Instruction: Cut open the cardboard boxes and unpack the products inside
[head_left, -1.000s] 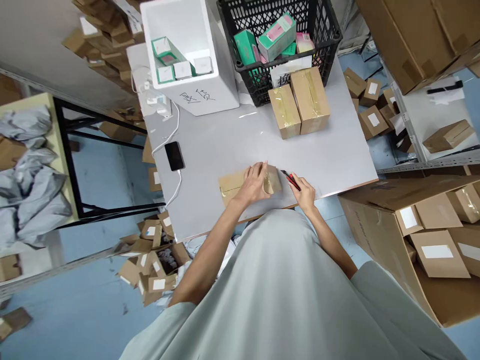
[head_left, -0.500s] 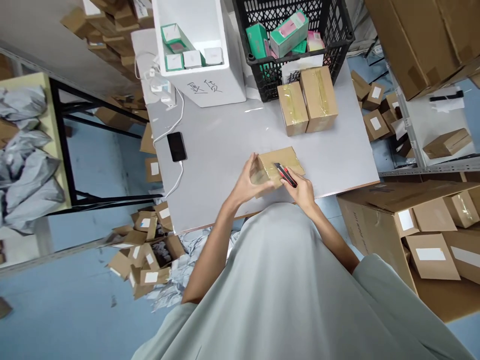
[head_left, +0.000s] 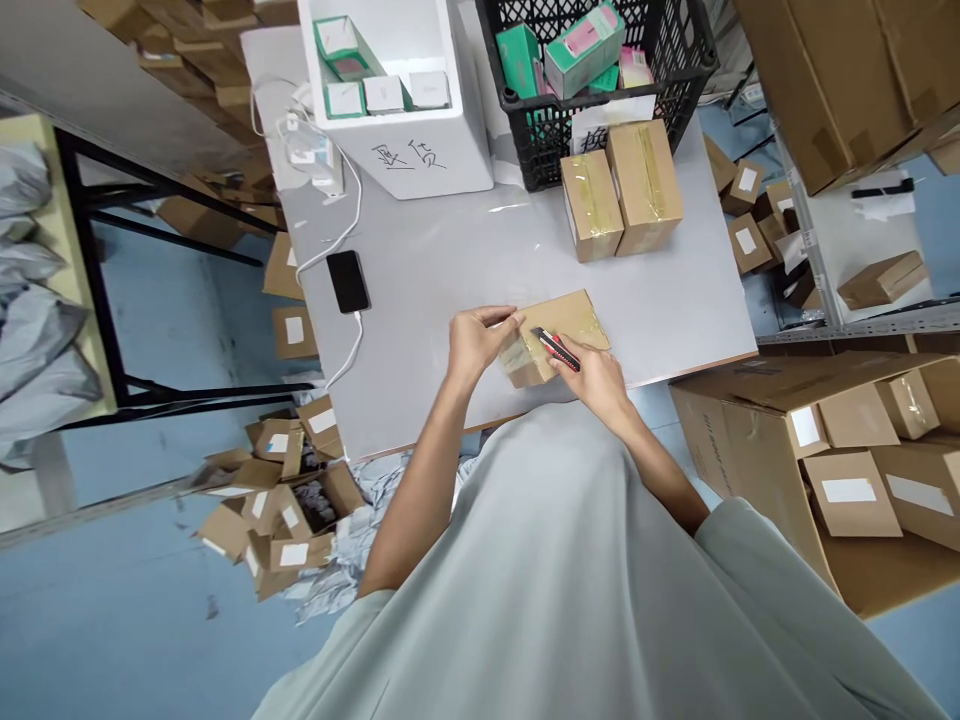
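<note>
A small taped cardboard box (head_left: 571,308) lies on the table near its front edge. My left hand (head_left: 477,342) is at the box's left back corner, thumb and fingertips pinched together; whether they grip the cardboard edge or tape is too small to tell. In my right hand (head_left: 596,378) is a black and red utility knife (head_left: 559,350), its tip pointing left over the box's taped left end. The right fingers wrap the knife and cover part of the box's right front side. Clear tape shines on the box's left face.
Behind stand two taped cardboard boxes (head_left: 643,190), a black crate (head_left: 536,165) of green and pink cartons, and a white foam bin (head_left: 472,160) with more cartons. A phone (head_left: 348,281) on a cable lies at left. A large carton (head_left: 739,450) of boxes stands right.
My left hand has gone from an open grasp around the box's left end to a pinch at its back corner. The knife has shifted slightly left.
</note>
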